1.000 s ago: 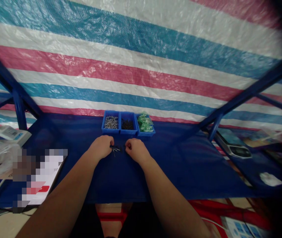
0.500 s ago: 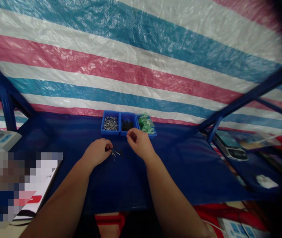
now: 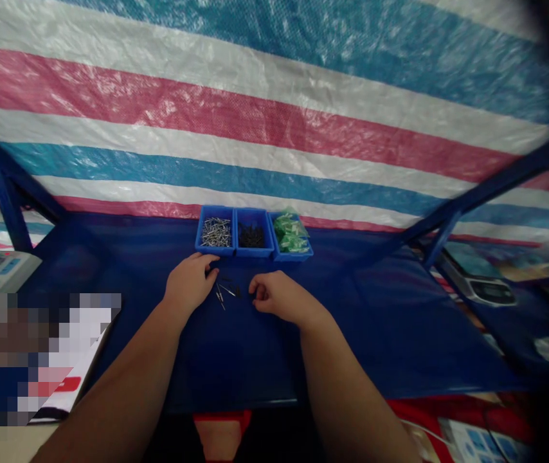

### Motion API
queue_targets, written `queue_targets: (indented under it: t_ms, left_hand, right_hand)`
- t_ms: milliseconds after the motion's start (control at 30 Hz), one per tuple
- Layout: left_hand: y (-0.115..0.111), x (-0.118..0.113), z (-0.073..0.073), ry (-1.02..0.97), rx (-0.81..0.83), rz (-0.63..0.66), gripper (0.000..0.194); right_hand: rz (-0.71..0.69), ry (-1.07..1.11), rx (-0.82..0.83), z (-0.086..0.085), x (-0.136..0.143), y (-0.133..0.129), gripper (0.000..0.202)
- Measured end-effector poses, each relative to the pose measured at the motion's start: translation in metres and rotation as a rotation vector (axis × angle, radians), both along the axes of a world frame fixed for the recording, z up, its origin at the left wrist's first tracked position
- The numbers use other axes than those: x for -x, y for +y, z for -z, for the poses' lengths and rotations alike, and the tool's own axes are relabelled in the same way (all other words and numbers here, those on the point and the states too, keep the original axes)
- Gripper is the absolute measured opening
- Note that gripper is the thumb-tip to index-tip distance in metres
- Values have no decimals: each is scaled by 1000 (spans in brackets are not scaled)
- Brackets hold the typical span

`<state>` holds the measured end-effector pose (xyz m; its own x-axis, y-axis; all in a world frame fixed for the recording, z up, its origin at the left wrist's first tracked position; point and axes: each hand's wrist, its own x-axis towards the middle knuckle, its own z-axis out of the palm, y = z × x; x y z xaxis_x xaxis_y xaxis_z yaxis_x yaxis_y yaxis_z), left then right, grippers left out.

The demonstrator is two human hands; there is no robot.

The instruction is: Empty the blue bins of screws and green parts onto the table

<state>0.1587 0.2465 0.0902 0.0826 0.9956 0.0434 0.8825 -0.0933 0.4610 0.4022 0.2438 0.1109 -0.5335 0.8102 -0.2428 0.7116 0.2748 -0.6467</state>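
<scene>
My left hand (image 3: 190, 281) rests on the blue tabletop in front of the bins, thumb apart from the outstretched fingers, nothing seen in it. Right beside its thumb lie a few thin silver screw-like pins (image 3: 221, 296) and small dark pieces (image 3: 237, 291). On the other side of these is my right hand (image 3: 278, 297), its fingers curled together low over the table; whatever they hold, if anything, is hidden. Behind the hands, a blue bin (image 3: 215, 249) contains many silver pins, a second blue bin (image 3: 255, 251) dark small parts, and a third (image 3: 294, 256) green plastic bags (image 3: 290, 233).
A striped plastic sheet (image 3: 255, 122) hangs behind the table, between blue metal frame posts (image 3: 7, 199). To the left are a white device (image 3: 2, 267) and a partly blurred white sheet (image 3: 86, 341). A scale (image 3: 489, 290) stands at the right.
My right hand has come down from in front of the middle and right bins to the tabletop. My left hand has opened and moved slightly away from the loose pins. The view has shifted a little.
</scene>
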Motion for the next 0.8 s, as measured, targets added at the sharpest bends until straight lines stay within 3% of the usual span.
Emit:
queue_targets:
  t_ms: [100, 200, 300, 367, 467, 533, 600, 800]
  left_hand:
    - [0, -4, -1, 16, 4, -52, 30]
    - [0, -5, -3, 18, 6, -88, 21]
    - [0, -5, -4, 11, -1, -103, 17]
    - [0, -4, -4, 2, -12, -94, 23]
    - [0, -4, -2, -5, -13, -76, 26]
    - [0, -4, -1, -1, -8, -75, 21]
    - [1, -2, -1, 8, 0, -71, 17]
    - [-3, 1, -10, -100, -13, 39, 16]
  right_hand:
    - [7, 17, -26, 0, 2, 0, 29]
    - [10, 174, -48, 0, -2, 2, 30]
    - [49, 418, -99, 1, -2, 7, 14]
    - [152, 590, -172, 3, 3, 13, 4]
    - [410, 776, -287, 8, 14, 24, 18]
    - [507, 741, -314, 12, 19, 29, 34]
    - [512, 610, -331, 13, 20, 30, 45]
    - [479, 500, -483, 5, 16, 17, 33]
